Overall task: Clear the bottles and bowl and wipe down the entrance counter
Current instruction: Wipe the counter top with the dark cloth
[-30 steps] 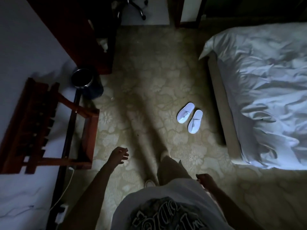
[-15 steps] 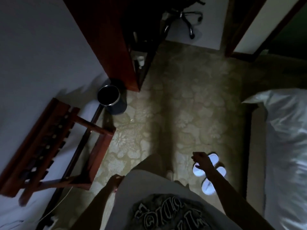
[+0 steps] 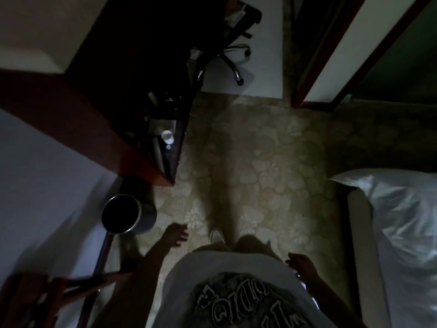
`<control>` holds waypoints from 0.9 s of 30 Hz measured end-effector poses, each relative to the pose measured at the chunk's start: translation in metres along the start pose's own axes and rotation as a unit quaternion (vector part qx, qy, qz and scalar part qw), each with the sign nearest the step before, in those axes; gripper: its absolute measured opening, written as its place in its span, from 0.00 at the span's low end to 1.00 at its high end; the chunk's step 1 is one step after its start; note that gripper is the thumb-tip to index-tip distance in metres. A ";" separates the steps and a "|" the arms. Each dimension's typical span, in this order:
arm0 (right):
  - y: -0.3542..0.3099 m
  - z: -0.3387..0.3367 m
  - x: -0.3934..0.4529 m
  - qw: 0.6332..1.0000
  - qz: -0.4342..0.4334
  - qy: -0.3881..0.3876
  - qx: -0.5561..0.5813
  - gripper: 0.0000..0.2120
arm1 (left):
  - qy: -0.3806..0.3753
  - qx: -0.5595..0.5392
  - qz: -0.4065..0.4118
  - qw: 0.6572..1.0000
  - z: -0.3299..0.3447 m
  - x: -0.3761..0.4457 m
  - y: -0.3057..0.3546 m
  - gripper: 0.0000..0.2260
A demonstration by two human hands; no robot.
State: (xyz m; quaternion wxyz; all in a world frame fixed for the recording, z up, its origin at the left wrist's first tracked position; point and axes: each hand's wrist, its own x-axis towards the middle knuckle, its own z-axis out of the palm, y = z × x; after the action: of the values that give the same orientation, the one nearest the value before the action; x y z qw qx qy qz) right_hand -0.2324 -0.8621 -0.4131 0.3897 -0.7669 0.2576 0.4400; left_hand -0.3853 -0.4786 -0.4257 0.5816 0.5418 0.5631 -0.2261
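Note:
The room is dim. A dark wooden counter (image 3: 163, 159) juts from the left wall ahead of me. On its top stands a small white bowl or cup (image 3: 167, 136), with a small white cap, perhaps a bottle top (image 3: 168, 146), just in front of it; darker items behind are too dim to make out. My left hand (image 3: 176, 234) swings in front of me with relaxed fingers and holds nothing. My right hand (image 3: 299, 261) hangs by my hip, fingers loosely curled and empty. Both hands are well short of the counter.
A round metal waste bin (image 3: 123, 215) stands on the patterned carpet (image 3: 255, 166) below the counter's corner. A wooden luggage rack (image 3: 37, 299) is at lower left, a bed with white linen (image 3: 402, 221) at right. An office chair (image 3: 233, 55) and a doorway (image 3: 331, 74) lie ahead.
I have walked forward toward the counter: the bin and rack slid down and left, the slippers dropped out of sight. My left hand swung forward, my right hand swung back to my hip.

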 end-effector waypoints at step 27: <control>-0.985 0.249 0.019 0.629 -0.738 -0.201 -0.135 0.17 | 0.598 0.192 0.476 0.616 -0.210 -0.009 0.731 0.12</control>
State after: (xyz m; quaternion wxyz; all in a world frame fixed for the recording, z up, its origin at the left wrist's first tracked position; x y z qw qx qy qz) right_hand 0.3854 -0.1032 -0.1411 0.5188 -0.6371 -0.5416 0.1778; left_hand 0.1648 -0.0687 -0.0966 0.0250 0.8486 0.3928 0.3534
